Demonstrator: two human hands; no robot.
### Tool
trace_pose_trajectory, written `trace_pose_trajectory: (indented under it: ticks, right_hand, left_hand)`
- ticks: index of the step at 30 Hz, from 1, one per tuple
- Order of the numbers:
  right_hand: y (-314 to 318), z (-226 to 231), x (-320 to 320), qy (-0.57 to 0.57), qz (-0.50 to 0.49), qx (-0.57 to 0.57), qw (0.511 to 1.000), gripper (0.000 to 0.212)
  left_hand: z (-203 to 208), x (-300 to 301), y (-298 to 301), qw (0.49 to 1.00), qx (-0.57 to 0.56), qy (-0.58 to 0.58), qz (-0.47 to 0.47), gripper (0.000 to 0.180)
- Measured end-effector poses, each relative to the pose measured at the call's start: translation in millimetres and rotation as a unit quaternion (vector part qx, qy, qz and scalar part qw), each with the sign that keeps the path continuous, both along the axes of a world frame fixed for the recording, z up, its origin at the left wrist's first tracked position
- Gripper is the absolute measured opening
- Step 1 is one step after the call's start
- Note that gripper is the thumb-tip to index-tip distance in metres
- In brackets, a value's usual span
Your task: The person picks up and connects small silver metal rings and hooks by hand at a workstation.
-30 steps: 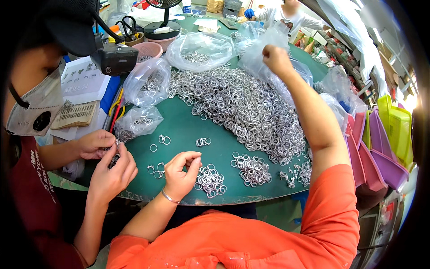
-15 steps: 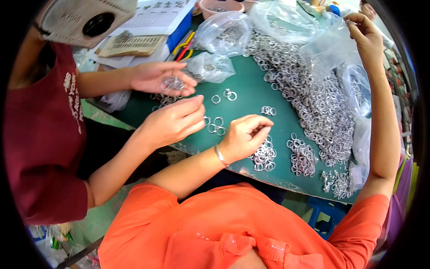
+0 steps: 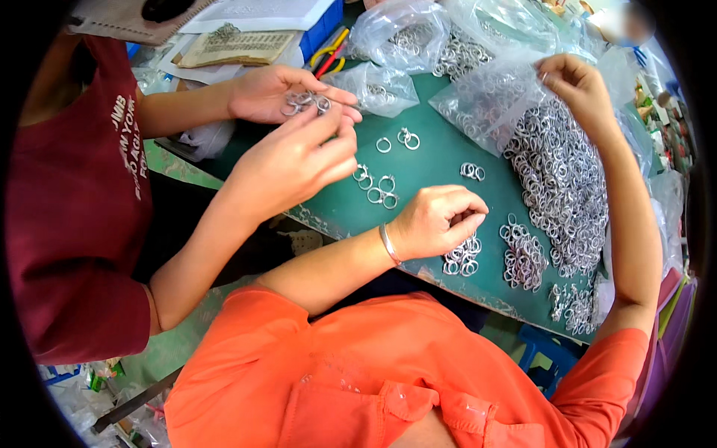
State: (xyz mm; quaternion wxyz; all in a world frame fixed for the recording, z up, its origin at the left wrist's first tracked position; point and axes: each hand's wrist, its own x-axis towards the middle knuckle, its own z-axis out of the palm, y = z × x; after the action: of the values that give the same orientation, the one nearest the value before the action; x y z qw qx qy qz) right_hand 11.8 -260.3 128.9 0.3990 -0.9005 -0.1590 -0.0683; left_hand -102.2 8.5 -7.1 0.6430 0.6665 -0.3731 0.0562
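Okay, head view: right hand pinches the clear bag by its edge, over the big ring heap. Probably featherlight, floppy, slippery; grab the rim. Left hand curled by a small ring pile, can't tell if gripping anything.

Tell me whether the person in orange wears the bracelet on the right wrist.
No, the bracelet circles the wrist of the left hand, while the wrist of the right hand is bare.

From your left hand, a ring cluster lies on the table at one o'clock, a ring pile at four, a bag of rings at eleven.
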Motion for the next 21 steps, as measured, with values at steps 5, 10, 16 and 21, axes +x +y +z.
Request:
trace_pose_trajectory:
  ticks: [5, 10, 16, 21]
  right_hand:
    - [-3, 21, 1, 0.057, -0.065, 0.079, 0.993, 0.016]
    - [-14, 16, 7, 0.128, -0.088, 0.033, 0.987, 0.017]
    - [-3, 17, 2, 0.185, -0.074, 0.004, 0.98, 0.02]
    - [-4, 20, 4, 0.21, -0.05, -0.043, 0.975, 0.021]
  left_hand:
    - [-2, 0, -1, 1.0, 0.0, 0.001, -0.004, 0.007]
    - [-3, 0, -1, 1.0, 0.002, 0.004, -0.007, 0.007]
    - [-2, 0, -1, 1.0, -0.003, 0.01, -0.012, 0.008]
    - [-3, 0, -1, 1.0, -0.006, 0.008, -0.017, 0.008]
